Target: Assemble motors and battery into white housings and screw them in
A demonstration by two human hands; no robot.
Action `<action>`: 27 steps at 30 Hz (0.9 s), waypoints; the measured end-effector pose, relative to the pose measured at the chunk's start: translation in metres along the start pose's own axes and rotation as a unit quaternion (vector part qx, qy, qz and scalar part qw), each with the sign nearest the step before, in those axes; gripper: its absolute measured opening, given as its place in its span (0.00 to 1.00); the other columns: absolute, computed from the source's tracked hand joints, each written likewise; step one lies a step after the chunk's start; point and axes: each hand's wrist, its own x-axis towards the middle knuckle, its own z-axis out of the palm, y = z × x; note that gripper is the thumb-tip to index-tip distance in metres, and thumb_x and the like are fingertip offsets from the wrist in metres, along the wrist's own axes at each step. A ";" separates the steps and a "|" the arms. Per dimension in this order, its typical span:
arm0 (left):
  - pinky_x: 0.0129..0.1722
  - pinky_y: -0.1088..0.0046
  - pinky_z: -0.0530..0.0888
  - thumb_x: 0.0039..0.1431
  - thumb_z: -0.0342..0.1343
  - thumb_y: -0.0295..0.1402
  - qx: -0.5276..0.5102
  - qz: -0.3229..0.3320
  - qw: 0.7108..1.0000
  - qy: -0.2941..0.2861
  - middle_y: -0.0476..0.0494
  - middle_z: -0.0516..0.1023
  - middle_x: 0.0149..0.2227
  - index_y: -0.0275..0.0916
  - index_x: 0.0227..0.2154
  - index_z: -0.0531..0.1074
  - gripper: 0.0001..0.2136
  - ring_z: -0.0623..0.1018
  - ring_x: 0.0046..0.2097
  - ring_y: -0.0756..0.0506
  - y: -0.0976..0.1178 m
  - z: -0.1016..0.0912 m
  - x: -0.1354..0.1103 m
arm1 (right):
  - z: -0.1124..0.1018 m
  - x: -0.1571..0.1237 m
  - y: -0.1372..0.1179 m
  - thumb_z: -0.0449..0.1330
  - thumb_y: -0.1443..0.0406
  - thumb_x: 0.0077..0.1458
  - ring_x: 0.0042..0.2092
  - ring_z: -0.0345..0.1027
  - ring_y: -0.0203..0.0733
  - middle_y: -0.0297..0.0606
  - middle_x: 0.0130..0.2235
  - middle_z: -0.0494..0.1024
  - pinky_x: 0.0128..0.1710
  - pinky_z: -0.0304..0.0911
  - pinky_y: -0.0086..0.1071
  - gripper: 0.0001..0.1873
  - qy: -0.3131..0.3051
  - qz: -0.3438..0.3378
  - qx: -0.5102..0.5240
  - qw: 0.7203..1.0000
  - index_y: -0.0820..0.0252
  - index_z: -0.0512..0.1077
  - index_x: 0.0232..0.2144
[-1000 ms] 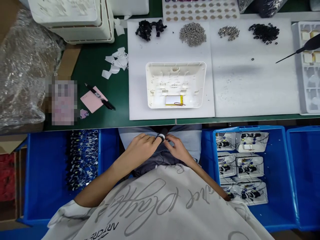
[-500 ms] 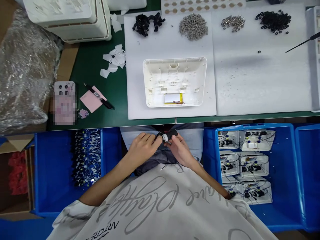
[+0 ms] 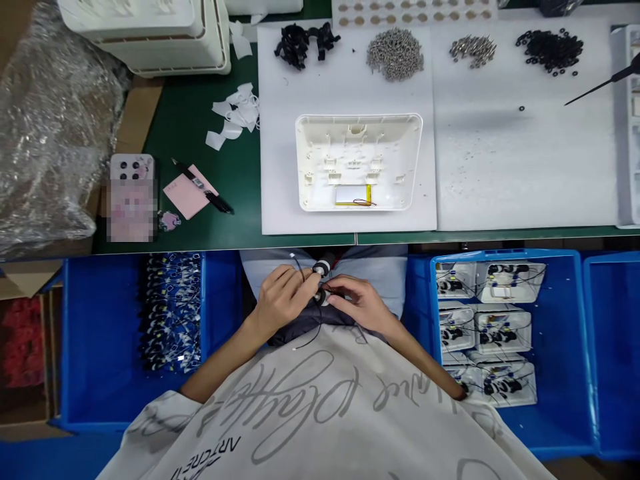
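My left hand [image 3: 283, 300] is closed on a small black cylinder with a white end [image 3: 325, 265], which pokes up past the fingertips. Thin black wires hang from it, one looping down over my lap. Just below is a second black cylinder with a pale end [image 3: 321, 297], pinched at its side by the thumb and fingers of my right hand [image 3: 363, 303]. Both hands are close together in front of the table edge. On the table ahead lies a white plastic housing [image 3: 306, 163] with a silver-and-yellow battery [image 3: 352, 195] inside.
Piles of screws [image 3: 395, 55], longer metal pieces [image 3: 473, 51], black rings [image 3: 550, 51] and black clips [image 3: 294, 47] line the back. A screwdriver [image 3: 600, 88] lies right. Blue bins hold wired parts [image 3: 173, 310] at left and filled housings [image 3: 504, 330] at right.
The black cylinder between my hands has turned and stands more toward the left hand. A second cylinder and loose wires now show below it. My right hand has shifted slightly down.
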 end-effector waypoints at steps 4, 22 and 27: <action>0.38 0.67 0.77 0.69 0.57 0.24 -0.007 -0.019 1.000 -0.004 0.43 0.85 0.35 0.38 0.51 0.71 0.11 0.82 0.32 0.47 -0.003 0.000 -0.006 | 0.004 -0.004 -0.007 0.65 0.53 0.65 0.47 0.79 0.39 0.40 0.46 0.83 0.52 0.72 0.34 0.14 0.039 -0.030 -0.085 0.995 0.58 0.79 0.39; 0.35 0.72 0.80 0.64 0.61 0.19 -0.041 -0.147 0.982 0.108 0.47 0.84 0.32 0.40 0.48 0.72 0.14 0.84 0.32 0.48 0.019 0.000 0.009 | 0.025 -0.019 0.038 0.56 0.28 0.56 0.43 0.76 0.40 0.48 0.47 0.80 0.45 0.76 0.34 0.44 0.105 0.054 0.156 0.981 0.60 0.75 0.49; 0.37 0.70 0.81 0.63 0.62 0.19 -0.077 -0.131 0.977 0.151 0.42 0.84 0.33 0.35 0.47 0.74 0.11 0.84 0.34 0.47 0.033 0.000 0.019 | 0.030 -0.020 0.022 0.69 0.34 0.50 0.42 0.74 0.38 0.41 0.43 0.78 0.47 0.73 0.33 0.41 0.092 -0.060 0.094 0.990 0.57 0.77 0.51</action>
